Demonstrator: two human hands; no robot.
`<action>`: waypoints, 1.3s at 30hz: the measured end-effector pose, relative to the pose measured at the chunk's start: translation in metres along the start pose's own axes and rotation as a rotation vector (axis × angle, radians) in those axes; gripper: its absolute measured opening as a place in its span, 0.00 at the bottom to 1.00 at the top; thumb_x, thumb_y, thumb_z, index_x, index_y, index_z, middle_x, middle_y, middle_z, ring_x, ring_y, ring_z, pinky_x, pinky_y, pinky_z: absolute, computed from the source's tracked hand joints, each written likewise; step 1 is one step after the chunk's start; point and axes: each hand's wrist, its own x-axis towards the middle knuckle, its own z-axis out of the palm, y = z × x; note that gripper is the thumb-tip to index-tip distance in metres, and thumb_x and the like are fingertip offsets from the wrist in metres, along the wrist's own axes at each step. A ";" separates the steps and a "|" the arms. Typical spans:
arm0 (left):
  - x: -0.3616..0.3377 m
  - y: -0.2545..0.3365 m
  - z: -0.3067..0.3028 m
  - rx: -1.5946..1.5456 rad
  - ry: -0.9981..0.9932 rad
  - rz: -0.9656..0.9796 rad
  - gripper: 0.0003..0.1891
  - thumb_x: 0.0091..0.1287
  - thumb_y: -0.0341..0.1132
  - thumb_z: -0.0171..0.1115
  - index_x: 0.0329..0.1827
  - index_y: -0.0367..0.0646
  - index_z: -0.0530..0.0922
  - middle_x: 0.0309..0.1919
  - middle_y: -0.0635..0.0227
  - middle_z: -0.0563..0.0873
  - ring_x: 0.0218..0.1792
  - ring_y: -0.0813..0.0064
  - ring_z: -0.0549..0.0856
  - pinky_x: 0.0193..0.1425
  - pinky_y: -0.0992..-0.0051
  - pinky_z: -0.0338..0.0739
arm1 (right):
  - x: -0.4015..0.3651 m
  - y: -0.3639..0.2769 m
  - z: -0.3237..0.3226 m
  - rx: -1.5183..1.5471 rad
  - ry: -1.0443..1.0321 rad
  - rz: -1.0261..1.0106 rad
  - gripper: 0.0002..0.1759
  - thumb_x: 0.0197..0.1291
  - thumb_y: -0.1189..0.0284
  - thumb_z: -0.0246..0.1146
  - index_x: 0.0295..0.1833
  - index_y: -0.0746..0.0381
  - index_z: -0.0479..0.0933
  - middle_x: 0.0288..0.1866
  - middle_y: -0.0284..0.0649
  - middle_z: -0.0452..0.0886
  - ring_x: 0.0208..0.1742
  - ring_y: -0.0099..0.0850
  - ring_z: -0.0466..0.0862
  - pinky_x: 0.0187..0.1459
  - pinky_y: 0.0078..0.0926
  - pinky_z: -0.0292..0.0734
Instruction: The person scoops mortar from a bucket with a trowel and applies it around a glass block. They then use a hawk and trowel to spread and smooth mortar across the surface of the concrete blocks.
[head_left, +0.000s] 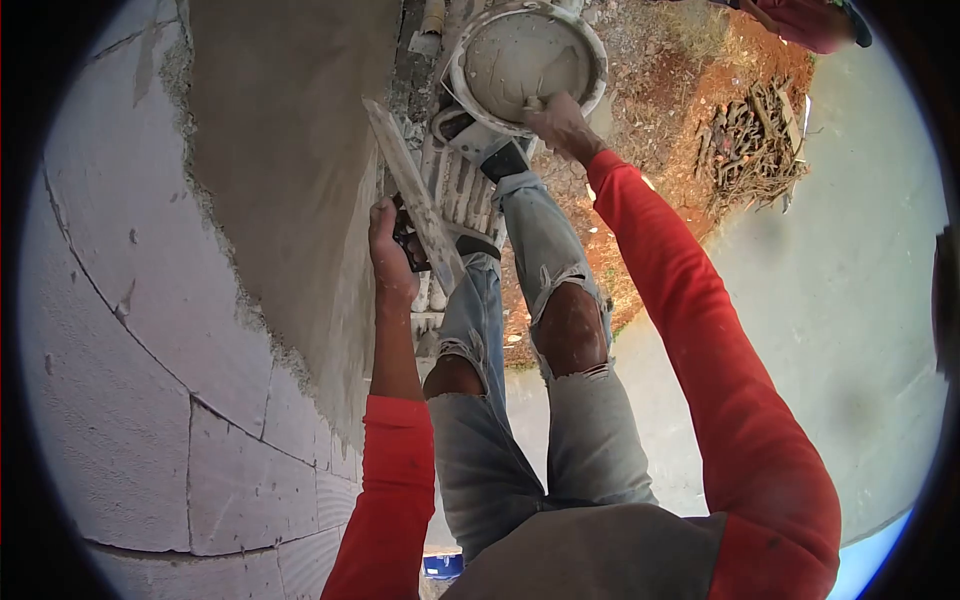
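Note:
My left hand (390, 245) is closed around the dark handle of a plastering float (415, 195). The float's long, narrow board, crusted with mortar, is tilted and seen nearly edge-on beside the plastered wall. My right hand (563, 125) is over the near rim of a round bucket (598, 75), closed on a tool whose pale handle end (535, 103) shows. That tool looks like a trowel, but its blade cannot be made out. Wet grey mortar (510, 60) fills much of the bucket, with ridges in its surface close to my hand.
At the left is a block wall (130, 400), partly covered by fresh grey plaster (270, 130). My feet stand on narrow, mortar-stained scaffold planks (465, 190). Below lie reddish ground and a pile of sticks (755, 145). Part of another person (815, 25) shows at top right.

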 end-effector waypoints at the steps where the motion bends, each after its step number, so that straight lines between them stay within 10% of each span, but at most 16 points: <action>1: 0.001 -0.005 0.003 -0.022 -0.030 -0.005 0.14 0.84 0.45 0.56 0.58 0.44 0.78 0.46 0.69 0.86 0.42 0.74 0.87 0.44 0.71 0.83 | 0.003 0.001 0.005 0.095 -0.014 0.004 0.20 0.66 0.60 0.68 0.36 0.69 0.83 0.21 0.39 0.79 0.20 0.31 0.80 0.23 0.34 0.73; 3: 0.000 -0.006 0.008 -0.029 -0.092 -0.030 0.21 0.87 0.48 0.51 0.69 0.42 0.77 0.56 0.62 0.86 0.56 0.69 0.87 0.61 0.67 0.83 | 0.004 0.008 0.011 0.253 -0.051 0.008 0.20 0.64 0.58 0.70 0.38 0.69 0.84 0.21 0.37 0.79 0.19 0.27 0.77 0.22 0.32 0.72; 6: 0.000 -0.001 0.025 -0.080 -0.025 -0.071 0.23 0.86 0.51 0.51 0.70 0.44 0.78 0.56 0.64 0.87 0.52 0.67 0.89 0.56 0.63 0.86 | -0.002 0.019 0.013 0.406 -0.103 0.006 0.24 0.61 0.56 0.71 0.46 0.69 0.87 0.24 0.36 0.81 0.22 0.25 0.78 0.25 0.30 0.74; 9: 0.055 -0.045 -0.041 -0.544 -0.696 -0.198 0.26 0.83 0.53 0.55 0.72 0.44 0.78 0.55 0.62 0.88 0.51 0.67 0.90 0.53 0.63 0.88 | -0.018 0.028 0.007 0.503 -0.121 0.010 0.18 0.64 0.60 0.70 0.47 0.66 0.88 0.23 0.30 0.78 0.19 0.20 0.74 0.22 0.25 0.69; 12: 0.061 -0.037 -0.020 -0.260 -0.398 -0.070 0.28 0.80 0.55 0.58 0.71 0.43 0.78 0.54 0.60 0.89 0.48 0.66 0.91 0.50 0.61 0.91 | -0.046 0.018 -0.005 0.619 -0.118 -0.022 0.11 0.67 0.66 0.68 0.45 0.63 0.85 0.21 0.28 0.75 0.17 0.18 0.71 0.19 0.24 0.64; 19: 0.103 -0.044 0.041 -0.278 -0.673 -0.190 0.32 0.80 0.59 0.57 0.75 0.43 0.75 0.60 0.57 0.88 0.55 0.59 0.91 0.58 0.57 0.91 | -0.140 -0.025 -0.050 0.600 -0.011 -0.067 0.06 0.69 0.70 0.66 0.42 0.62 0.80 0.21 0.27 0.74 0.18 0.15 0.69 0.21 0.21 0.63; 26: 0.091 -0.085 0.101 -0.398 -0.565 -0.300 0.31 0.83 0.58 0.55 0.78 0.46 0.73 0.64 0.61 0.86 0.59 0.60 0.90 0.60 0.58 0.90 | -0.260 -0.111 -0.049 0.266 0.217 -0.133 0.28 0.70 0.70 0.63 0.72 0.71 0.73 0.36 0.45 0.86 0.38 0.30 0.85 0.44 0.30 0.82; 35: 0.093 -0.085 0.112 -0.464 -0.708 -0.379 0.31 0.84 0.57 0.53 0.80 0.46 0.72 0.65 0.60 0.85 0.62 0.60 0.89 0.63 0.59 0.89 | -0.299 -0.123 -0.063 0.317 0.159 -0.087 0.27 0.70 0.74 0.64 0.71 0.73 0.73 0.42 0.45 0.87 0.39 0.28 0.85 0.45 0.29 0.82; 39: 0.096 -0.073 0.113 -0.469 -0.694 -0.348 0.31 0.84 0.57 0.53 0.80 0.45 0.71 0.65 0.59 0.85 0.61 0.60 0.88 0.63 0.59 0.89 | -0.292 -0.116 -0.083 0.443 0.138 -0.077 0.31 0.66 0.73 0.65 0.72 0.75 0.72 0.38 0.55 0.86 0.38 0.41 0.89 0.42 0.39 0.82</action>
